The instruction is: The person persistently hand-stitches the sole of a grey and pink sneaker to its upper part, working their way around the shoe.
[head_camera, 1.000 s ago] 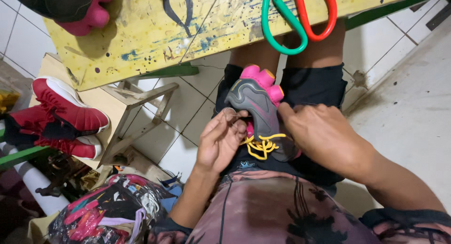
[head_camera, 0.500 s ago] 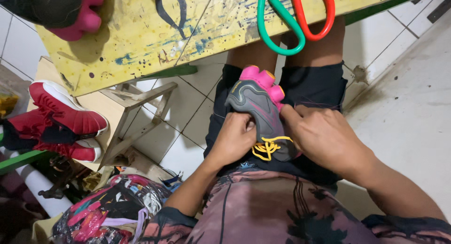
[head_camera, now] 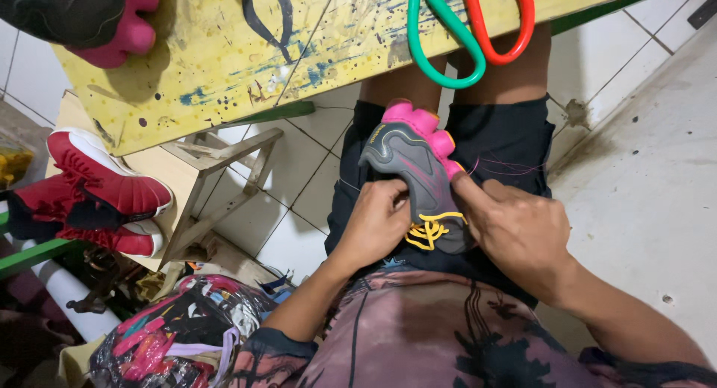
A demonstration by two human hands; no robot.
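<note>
Shoe (head_camera: 412, 171) on lap, grey with pink toes, left hand (head_camera: 376, 225) clenched on its side, right hand (head_camera: 515, 231) pinching its other edge by yellow laces (head_camera: 431, 230), apparently mid-lacing or stitching; scissors (head_camera: 470, 29) on yellow bench (head_camera: 224, 52) above.

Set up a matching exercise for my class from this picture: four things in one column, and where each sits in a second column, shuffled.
Things:
1. grey and pink shoe
2. scissors
3. red sneakers
4. patterned bag

Places:
A. on the yellow table, handles over its near edge
B. on the floor at lower left
C. on the person's lap, between the left hand and right hand
D. on a pale surface at left

Pairs: 1-C, 2-A, 3-D, 4-B
</note>
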